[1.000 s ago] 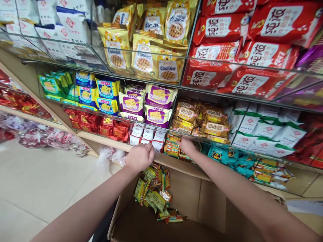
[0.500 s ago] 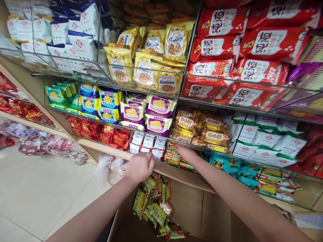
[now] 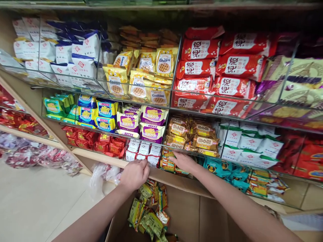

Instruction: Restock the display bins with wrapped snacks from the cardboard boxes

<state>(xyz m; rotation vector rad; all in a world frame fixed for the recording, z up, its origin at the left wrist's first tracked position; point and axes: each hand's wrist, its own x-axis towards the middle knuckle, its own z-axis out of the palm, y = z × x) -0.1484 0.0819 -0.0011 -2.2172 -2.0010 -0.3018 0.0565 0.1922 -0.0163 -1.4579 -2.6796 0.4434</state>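
Observation:
My left hand (image 3: 135, 174) is closed at the far left corner of the cardboard box (image 3: 181, 183), its fingers curled over the rim; the fingertips are hidden. My right hand (image 3: 184, 162) reaches into a low shelf compartment, its fingers stretched out over small orange-and-yellow snack packets (image 3: 167, 164). Its palm side is out of sight, and I see nothing held in it. Inside the box lies a loose heap of yellow-green and orange snack packets (image 3: 151, 223). White packets with red edges (image 3: 142, 149) stand in the compartment just beyond my left hand.
Clear shelf fronts (image 3: 141, 101) cross above my hands. Brown biscuit packs (image 3: 178, 129) sit over my right hand, teal packets (image 3: 218, 167) to its right. Yellow cookie packs (image 3: 138, 87) and red biscuit packs (image 3: 229, 64) fill the upper shelf. Bagged goods (image 3: 45, 156) lie at left.
The view has tilted up and shifted, showing more of the upper shelf. My left hand stays at the box corner; my right hand remains among the orange packets.

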